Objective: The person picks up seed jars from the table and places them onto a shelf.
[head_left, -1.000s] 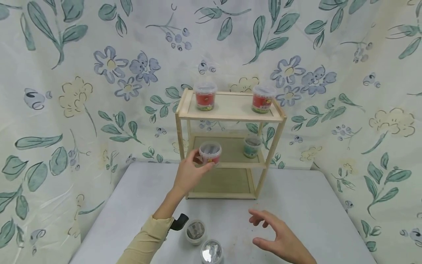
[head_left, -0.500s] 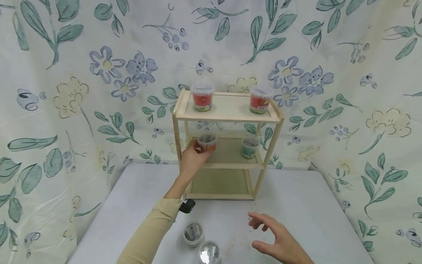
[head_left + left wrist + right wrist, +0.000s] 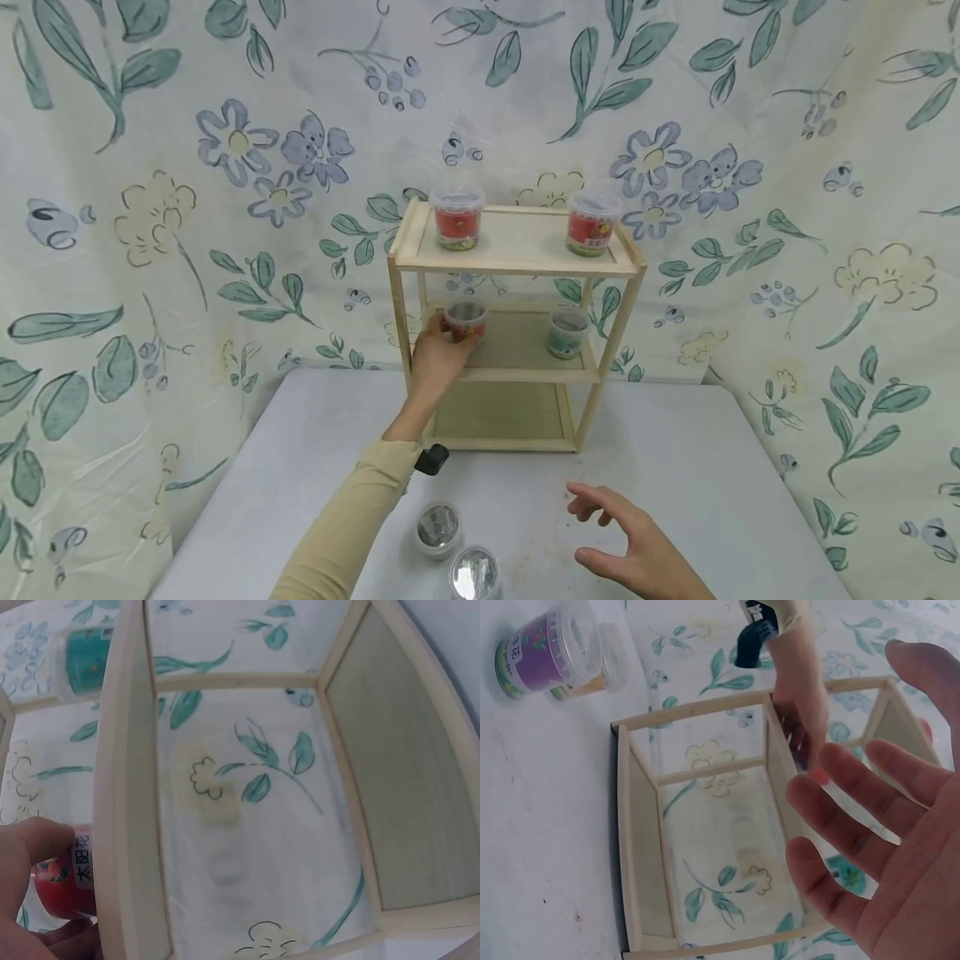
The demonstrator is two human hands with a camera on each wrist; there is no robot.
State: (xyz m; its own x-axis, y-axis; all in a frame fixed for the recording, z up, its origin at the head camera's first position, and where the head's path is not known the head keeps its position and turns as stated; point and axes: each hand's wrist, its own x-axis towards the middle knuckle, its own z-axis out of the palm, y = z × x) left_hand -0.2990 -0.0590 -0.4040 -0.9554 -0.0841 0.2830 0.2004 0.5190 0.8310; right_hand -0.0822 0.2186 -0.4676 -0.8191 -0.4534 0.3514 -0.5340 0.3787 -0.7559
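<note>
My left hand point(image 3: 441, 354) grips a small clear plastic tub with a red label point(image 3: 64, 881) between thumb and fingers, at the left side of the rack's middle shelf point(image 3: 517, 337). In the head view the tub's lid point(image 3: 466, 313) shows above my fingers. On the same shelf, to the right, stands a tub with a teal label point(image 3: 568, 333). My right hand point(image 3: 633, 542) hovers over the table at the front right, fingers spread and holding nothing; its palm shows in the right wrist view.
Two red-labelled tubs, a left one point(image 3: 457, 218) and a right one point(image 3: 591, 225), stand on the wooden rack's top shelf. On the white table point(image 3: 675, 467) in front are two more lidded tubs, one point(image 3: 437, 530) behind the other point(image 3: 476, 573). A floral curtain hangs behind.
My left hand has carried the red-labelled tub away from me, from in front of the rack onto the left of its middle shelf. My right hand has barely moved.
</note>
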